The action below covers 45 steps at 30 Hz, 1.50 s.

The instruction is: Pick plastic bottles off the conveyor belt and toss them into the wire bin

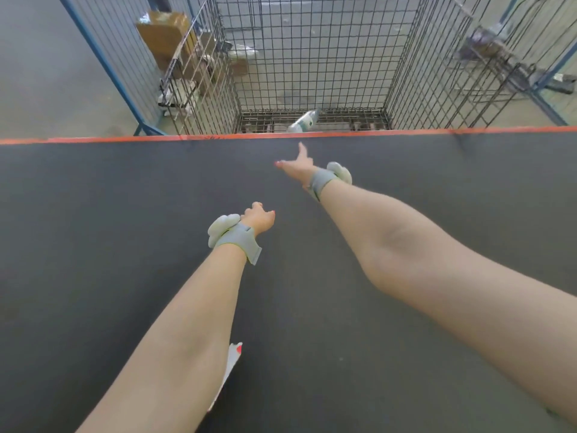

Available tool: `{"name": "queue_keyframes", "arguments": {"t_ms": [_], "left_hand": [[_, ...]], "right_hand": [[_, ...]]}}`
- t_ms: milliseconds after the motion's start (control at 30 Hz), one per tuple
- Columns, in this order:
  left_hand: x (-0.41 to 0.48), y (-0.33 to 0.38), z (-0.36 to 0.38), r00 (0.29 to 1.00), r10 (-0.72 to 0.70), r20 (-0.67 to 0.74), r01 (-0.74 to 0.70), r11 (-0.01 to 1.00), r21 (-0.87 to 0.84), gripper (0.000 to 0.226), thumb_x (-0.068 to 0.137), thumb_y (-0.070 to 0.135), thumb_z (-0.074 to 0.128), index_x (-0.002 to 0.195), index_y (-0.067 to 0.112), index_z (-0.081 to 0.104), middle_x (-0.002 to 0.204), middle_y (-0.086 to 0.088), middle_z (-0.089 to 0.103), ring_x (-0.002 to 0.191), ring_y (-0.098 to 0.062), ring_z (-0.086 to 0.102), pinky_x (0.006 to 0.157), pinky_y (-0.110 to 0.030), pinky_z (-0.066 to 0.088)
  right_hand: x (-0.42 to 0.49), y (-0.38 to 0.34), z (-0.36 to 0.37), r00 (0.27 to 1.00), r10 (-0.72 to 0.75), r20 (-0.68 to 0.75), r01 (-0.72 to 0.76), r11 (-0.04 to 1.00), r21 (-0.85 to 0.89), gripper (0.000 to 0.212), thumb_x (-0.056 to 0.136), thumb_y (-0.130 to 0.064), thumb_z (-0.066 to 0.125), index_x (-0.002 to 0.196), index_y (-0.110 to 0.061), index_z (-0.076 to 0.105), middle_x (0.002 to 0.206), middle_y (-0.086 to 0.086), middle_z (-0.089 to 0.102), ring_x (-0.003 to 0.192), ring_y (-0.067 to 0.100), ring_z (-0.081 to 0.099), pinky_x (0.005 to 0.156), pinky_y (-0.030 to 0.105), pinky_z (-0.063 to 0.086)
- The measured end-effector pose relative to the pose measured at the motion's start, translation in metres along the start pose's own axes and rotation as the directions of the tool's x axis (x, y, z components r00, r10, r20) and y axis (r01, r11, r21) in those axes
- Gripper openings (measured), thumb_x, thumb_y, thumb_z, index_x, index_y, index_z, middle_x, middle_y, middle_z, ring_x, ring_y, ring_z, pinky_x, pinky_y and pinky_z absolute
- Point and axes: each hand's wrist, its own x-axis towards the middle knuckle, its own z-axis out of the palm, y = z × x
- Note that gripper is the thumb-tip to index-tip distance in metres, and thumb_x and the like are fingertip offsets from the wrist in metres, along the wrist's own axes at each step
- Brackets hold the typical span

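A clear plastic bottle (304,121) with a green and white label is in the air, tilted, just past the belt's far orange edge, in front of the wire bin (312,57). My right hand (297,168) stretches out over the dark conveyor belt (125,214) toward it, fingers spread, holding nothing. My left hand (258,219) hovers lower over the belt's middle, fingers loosely curled, with nothing in it. Both wrists carry grey straps with white pads.
A white scrap with a red mark (232,359) lies on the belt under my left forearm. Another wire cage holding cardboard (175,42) stands left of the bin. More wire frames (499,57) stand at the right on the concrete floor.
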Motion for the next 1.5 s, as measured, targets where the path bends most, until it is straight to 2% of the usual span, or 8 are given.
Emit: {"name": "queue_keyframes", "arguments": {"t_ms": [200, 400, 533, 600, 800, 933, 1200, 1500], "left_hand": [[-0.065, -0.058, 0.029, 0.991, -0.066, 0.117, 0.05, 0.99, 0.132, 0.064, 0.094, 0.039, 0.046, 0.15, 0.016, 0.025, 0.153, -0.011, 0.029, 0.14, -0.032, 0.031, 0.115, -0.044, 0.028], [-0.136, -0.097, 0.073, 0.975, -0.099, 0.199, 0.064, 0.982, 0.176, 0.064, 0.094, 0.038, 0.049, 0.149, 0.016, 0.026, 0.154, -0.008, 0.026, 0.141, -0.028, 0.029, 0.116, -0.04, 0.027], [-0.172, -0.115, 0.103, 0.966, -0.132, 0.222, 0.08, 0.97, 0.23, 0.068, 0.093, 0.041, 0.049, 0.15, 0.019, 0.023, 0.154, -0.009, 0.024, 0.141, -0.031, 0.026, 0.115, -0.042, 0.027], [-0.185, -0.122, 0.113, 0.969, -0.128, 0.211, 0.067, 0.959, 0.277, 0.068, 0.094, 0.043, 0.048, 0.151, 0.019, 0.021, 0.154, -0.009, 0.023, 0.142, -0.031, 0.024, 0.115, -0.041, 0.027], [-0.197, -0.136, 0.095, 0.992, -0.093, 0.081, 0.067, 0.956, 0.286, 0.071, 0.093, 0.044, 0.047, 0.152, 0.018, 0.016, 0.155, -0.01, 0.02, 0.144, -0.03, 0.017, 0.116, -0.041, 0.022], [-0.199, -0.155, 0.076, 0.993, -0.116, -0.015, 0.116, 0.956, 0.268, 0.076, 0.092, 0.042, 0.051, 0.152, 0.017, 0.011, 0.158, -0.012, 0.008, 0.147, -0.03, 0.005, 0.119, -0.044, 0.013], [-0.179, -0.179, 0.064, 0.97, -0.221, -0.099, 0.233, 0.963, 0.134, 0.092, 0.09, 0.038, 0.057, 0.153, 0.025, -0.009, 0.158, -0.009, -0.021, 0.146, -0.037, -0.011, 0.119, -0.052, 0.006], [-0.143, -0.138, 0.113, 0.986, -0.164, -0.031, 0.167, 0.973, 0.157, 0.092, 0.094, 0.029, 0.057, 0.15, 0.033, -0.015, 0.155, -0.018, -0.024, 0.144, -0.044, 0.0, 0.118, -0.052, 0.011]], "right_hand": [[-0.104, 0.094, 0.016, 0.967, 0.214, 0.135, -0.143, 0.902, -0.408, 0.093, 0.091, -0.052, 0.055, 0.155, -0.022, -0.006, 0.161, 0.015, 0.003, 0.148, 0.033, 0.007, 0.118, 0.044, 0.015], [-0.196, 0.186, 0.024, 0.905, 0.399, 0.144, -0.275, 0.81, -0.518, 0.084, 0.096, -0.056, 0.041, 0.155, -0.013, -0.001, 0.161, 0.014, -0.002, 0.149, 0.03, -0.002, 0.118, 0.038, 0.006], [-0.227, 0.249, 0.027, 0.876, 0.472, 0.097, -0.373, 0.791, -0.485, 0.088, 0.089, -0.033, 0.066, 0.153, -0.009, 0.011, 0.157, 0.014, 0.019, 0.144, 0.033, 0.02, 0.113, 0.042, 0.025], [-0.242, 0.27, 0.031, 0.87, 0.493, 0.01, -0.414, 0.743, -0.526, 0.093, 0.081, -0.043, 0.067, 0.152, -0.016, 0.014, 0.154, 0.009, 0.025, 0.142, 0.029, 0.024, 0.108, 0.042, 0.032], [-0.256, 0.25, 0.04, 0.912, 0.403, -0.073, -0.382, 0.773, -0.507, 0.088, 0.085, -0.037, 0.051, 0.153, -0.034, -0.004, 0.159, 0.006, -0.022, 0.147, 0.037, 0.004, 0.115, 0.046, 0.02], [-0.25, 0.225, 0.058, 0.965, 0.257, -0.053, -0.244, 0.805, -0.541, 0.083, 0.088, -0.031, 0.047, 0.155, -0.03, -0.001, 0.161, 0.004, -0.018, 0.149, 0.029, -0.009, 0.119, 0.047, 0.004], [-0.22, 0.205, 0.092, 0.981, 0.185, 0.051, -0.138, 0.863, -0.486, 0.085, 0.09, -0.03, 0.052, 0.155, -0.029, -0.004, 0.161, 0.005, -0.014, 0.149, 0.028, -0.008, 0.121, 0.044, 0.007], [-0.17, 0.214, 0.079, 0.996, 0.094, -0.008, -0.09, 0.92, -0.381, 0.081, 0.091, -0.022, 0.054, 0.154, -0.024, 0.004, 0.161, 0.007, 0.005, 0.149, 0.027, 0.0, 0.12, 0.042, 0.013]]}}
